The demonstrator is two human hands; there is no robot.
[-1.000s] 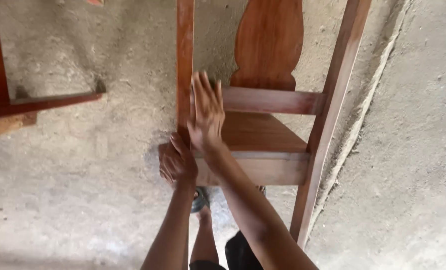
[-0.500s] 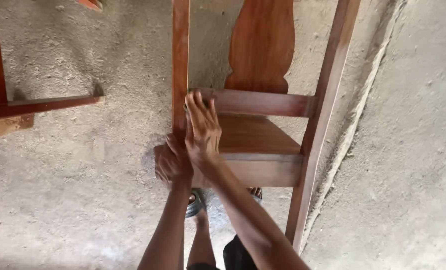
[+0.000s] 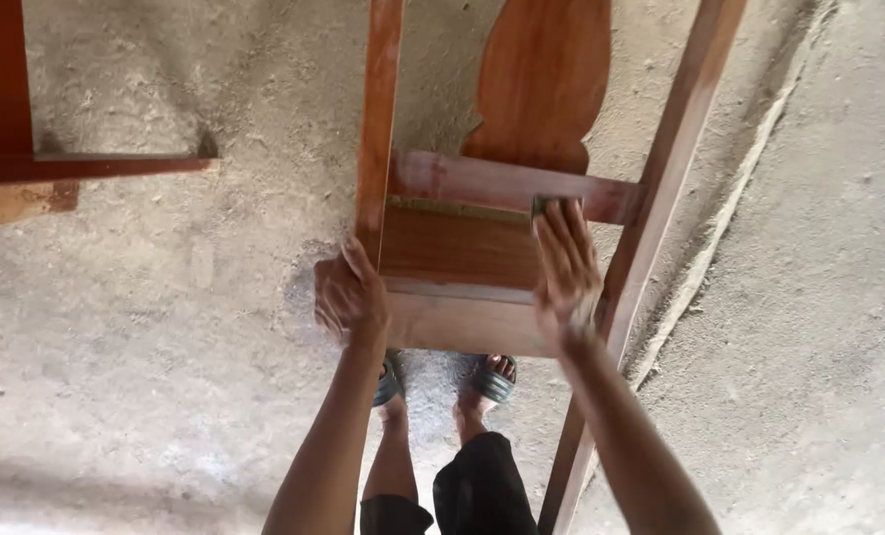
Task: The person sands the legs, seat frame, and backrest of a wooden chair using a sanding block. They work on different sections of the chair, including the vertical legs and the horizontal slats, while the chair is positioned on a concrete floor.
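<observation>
Your left hand [image 3: 351, 297] grips the near left corner of the wooden chair [image 3: 462, 253], fingers wrapped round the post. Your right hand [image 3: 566, 267] lies flat on the seat's right side, pressing a small dark pad [image 3: 545, 204] against the back rail [image 3: 507, 183]; what the pad is made of isn't clear. The carved splat [image 3: 547, 84] rises above the rail. Your sandalled feet [image 3: 482, 381] stand on the concrete floor [image 3: 165, 347]. Another reddish wooden piece [image 3: 26, 168] sits upper left.
</observation>
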